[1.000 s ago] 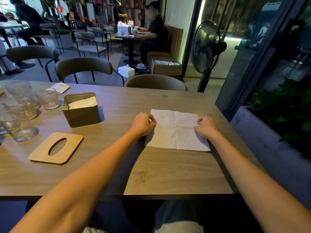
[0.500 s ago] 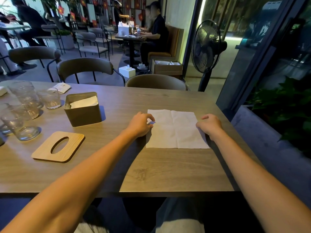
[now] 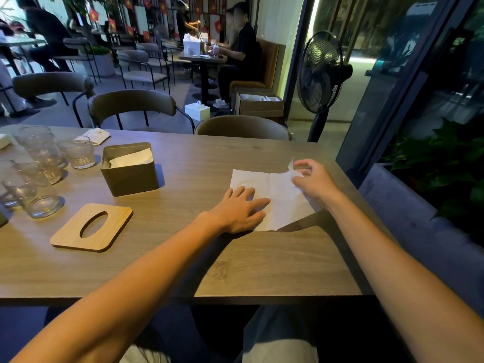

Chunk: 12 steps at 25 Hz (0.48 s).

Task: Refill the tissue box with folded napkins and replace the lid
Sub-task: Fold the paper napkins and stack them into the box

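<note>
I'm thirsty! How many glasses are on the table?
5 glasses, all at the left: one beside the box, one behind, one middle, one in front, one cut off. More may be hidden.

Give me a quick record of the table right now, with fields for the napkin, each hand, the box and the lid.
napkin: unfolded on the table, right edge lifted
left hand: flat on the napkin, pinning it
right hand: pinching the raised right edge
tissue box: open, white napkins inside
lid: off, flat on the table, nearer than the box
</note>
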{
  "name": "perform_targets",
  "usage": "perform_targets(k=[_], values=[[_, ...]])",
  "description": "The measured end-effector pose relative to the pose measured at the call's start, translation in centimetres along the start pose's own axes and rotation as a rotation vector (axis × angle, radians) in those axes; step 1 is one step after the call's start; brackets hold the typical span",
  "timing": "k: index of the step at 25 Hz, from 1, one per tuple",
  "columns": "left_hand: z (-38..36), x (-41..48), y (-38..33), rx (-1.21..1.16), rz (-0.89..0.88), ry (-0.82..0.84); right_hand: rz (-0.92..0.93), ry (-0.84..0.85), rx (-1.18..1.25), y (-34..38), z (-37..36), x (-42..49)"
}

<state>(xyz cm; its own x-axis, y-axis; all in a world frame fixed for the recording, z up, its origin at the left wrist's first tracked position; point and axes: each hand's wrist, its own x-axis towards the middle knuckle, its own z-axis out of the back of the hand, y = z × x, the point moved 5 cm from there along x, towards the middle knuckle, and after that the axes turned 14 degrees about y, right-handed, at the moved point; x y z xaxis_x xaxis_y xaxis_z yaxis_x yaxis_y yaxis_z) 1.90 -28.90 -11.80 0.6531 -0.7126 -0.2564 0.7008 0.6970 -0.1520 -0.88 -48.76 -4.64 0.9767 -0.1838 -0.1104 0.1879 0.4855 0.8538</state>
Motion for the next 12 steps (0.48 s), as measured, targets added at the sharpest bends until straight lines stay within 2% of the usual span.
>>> perform_targets(k=[3, 7, 10, 12], values=[[-0.2, -0.2, 0.2, 0.006, -0.009, 0.002, 0.12, -0.01, 0.014, 2.0, -1.2, -0.4], [0.0, -0.5, 0.7, -0.058, -0.023, -0.02, 0.274, 0.102, -0.024, 4.8, -3.8, -1.0], [1.2, -1.1, 3.1, -0.307, 0.048, -0.2, 0.259, 0.181, 0.023, 5.3, -5.3, -0.8], [1.8, -1.9, 5.4, -0.525, 0.127, -0.332, 0.203, 0.184, -0.034, 4.6, -5.8, -0.5]])
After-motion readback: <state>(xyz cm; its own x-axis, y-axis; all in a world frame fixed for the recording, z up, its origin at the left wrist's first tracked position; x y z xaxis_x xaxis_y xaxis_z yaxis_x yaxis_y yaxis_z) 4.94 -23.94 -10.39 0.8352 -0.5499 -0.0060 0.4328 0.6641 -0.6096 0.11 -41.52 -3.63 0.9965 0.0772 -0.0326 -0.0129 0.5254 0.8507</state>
